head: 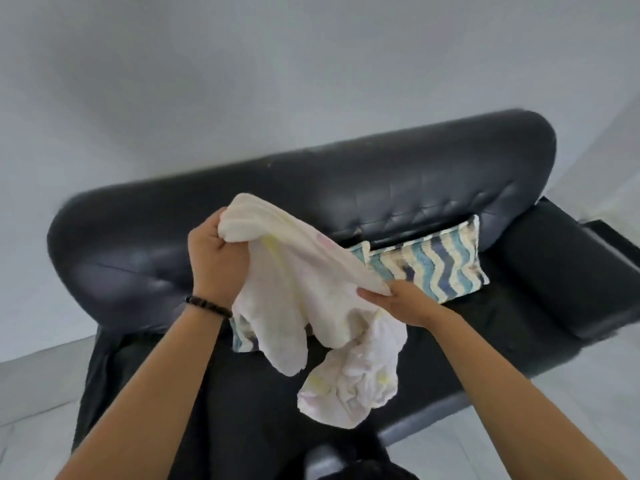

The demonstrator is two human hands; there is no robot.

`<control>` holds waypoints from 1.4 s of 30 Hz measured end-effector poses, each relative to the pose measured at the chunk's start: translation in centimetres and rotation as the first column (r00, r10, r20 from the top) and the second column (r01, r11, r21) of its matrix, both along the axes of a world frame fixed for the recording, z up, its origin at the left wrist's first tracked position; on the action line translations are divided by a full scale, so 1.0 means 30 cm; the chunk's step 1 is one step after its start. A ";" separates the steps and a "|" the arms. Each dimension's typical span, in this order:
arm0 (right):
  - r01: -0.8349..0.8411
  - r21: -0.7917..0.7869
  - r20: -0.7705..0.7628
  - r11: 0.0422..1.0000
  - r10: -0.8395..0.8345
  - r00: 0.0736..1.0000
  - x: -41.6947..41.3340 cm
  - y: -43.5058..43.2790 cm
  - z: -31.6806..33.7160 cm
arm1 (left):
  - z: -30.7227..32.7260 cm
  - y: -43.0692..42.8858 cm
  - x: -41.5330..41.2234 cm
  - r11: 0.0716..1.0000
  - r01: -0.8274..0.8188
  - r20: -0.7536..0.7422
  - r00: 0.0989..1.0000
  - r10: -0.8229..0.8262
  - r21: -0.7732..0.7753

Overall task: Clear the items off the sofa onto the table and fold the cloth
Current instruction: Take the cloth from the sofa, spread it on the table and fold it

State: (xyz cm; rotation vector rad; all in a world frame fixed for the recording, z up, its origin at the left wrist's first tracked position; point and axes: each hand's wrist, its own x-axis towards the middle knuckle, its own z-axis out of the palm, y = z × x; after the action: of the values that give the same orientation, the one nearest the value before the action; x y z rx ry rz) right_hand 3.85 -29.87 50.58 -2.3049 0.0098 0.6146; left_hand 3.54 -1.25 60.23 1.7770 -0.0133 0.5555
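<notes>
Forearms reach in from the bottom edge, both hands raised over the sofa [381, 174] seat. Left hand [216, 251], bracelet [207, 305] at the wrist, has its fingers curled tight round a bunched top corner of the cloth [294, 289]. Right hand [398, 301] pinches a lower edge between thumb and fingers [372, 295]. Cloth hangs clear of the seat, crumpled, with its tail drooping toward the front edge of the sofa.

Step in hand, as judged: folding the cloth, at the stage of finding corners. Next move calls for spreading it taut between two corners before any fold.

Count: one cloth; one striped piece [436, 268] lying at the back of the seat, cushion or towel not determinable; one sofa. No desk in view.
</notes>
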 end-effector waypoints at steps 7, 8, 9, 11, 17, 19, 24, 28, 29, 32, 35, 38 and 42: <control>0.545 0.131 -0.061 0.828 -0.542 0.838 -0.328 -0.228 0.004 | -0.145 -0.148 0.114 0.910 0.396 -0.356 0.874 -0.332 0.122; 0.617 0.185 -0.047 0.765 -0.620 0.783 -0.386 -0.273 0.035 | -0.160 -0.202 0.110 0.854 0.496 -0.430 0.813 -0.393 0.159; 0.661 0.264 -0.042 0.703 -0.676 0.736 -0.451 -0.318 0.078 | -0.162 -0.267 0.093 0.782 0.604 -0.470 0.741 -0.480 0.154; 0.695 0.396 -0.011 0.600 -0.754 0.657 -0.576 -0.394 0.164 | -0.158 -0.415 0.032 0.579 0.812 -0.534 0.522 -0.665 0.074; 0.793 0.503 0.164 0.343 -0.939 0.302 -0.905 -0.609 0.263 | -0.134 -0.884 -0.220 0.233 0.971 -0.633 0.145 -0.760 -0.058; 0.802 0.542 0.196 0.252 -0.966 0.172 -1.000 -0.701 0.264 | -0.137 -1.046 -0.307 0.193 0.975 -0.606 0.088 -0.791 -0.111; 0.770 0.623 0.190 0.137 -0.982 0.021 -1.199 -1.006 0.290 | -0.175 -1.510 -0.560 0.070 0.997 -0.605 0.077 -0.793 0.035; 0.744 0.643 0.249 0.183 -0.968 0.024 -1.369 -1.262 0.345 | -0.179 -1.857 -0.790 -0.119 0.992 -0.632 -0.062 -0.772 0.048; 0.737 0.649 0.260 0.186 -0.966 0.015 -1.412 -1.321 0.360 | -0.179 -1.932 -0.836 -0.156 0.987 -0.652 -0.095 -0.752 0.037; 0.733 0.658 0.261 0.169 -0.965 -0.011 -1.524 -1.503 0.379 | -0.188 -2.142 -0.925 -0.098 0.991 -0.617 -0.018 -0.787 0.096; 0.760 0.639 0.260 0.117 -0.963 -0.070 -1.609 -1.695 0.339 | -0.164 -2.355 -0.952 0.188 0.980 -0.390 0.199 -0.899 0.069; 0.824 0.566 0.282 0.031 -0.946 -0.159 -1.667 -1.901 0.258 | -0.113 -2.587 -0.934 0.313 0.948 -0.272 0.290 -0.918 -0.047; 0.988 0.122 0.422 0.093 -0.906 0.033 -1.710 -2.189 0.113 | -0.076 -2.917 -0.904 0.297 0.955 -0.159 0.291 -0.943 -0.012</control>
State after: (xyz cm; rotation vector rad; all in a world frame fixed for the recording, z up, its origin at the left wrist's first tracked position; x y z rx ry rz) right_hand -47.44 -95.54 53.96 -1.8882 1.4401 -0.6696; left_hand -23.60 -88.78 57.94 1.5195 -0.9951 -0.4965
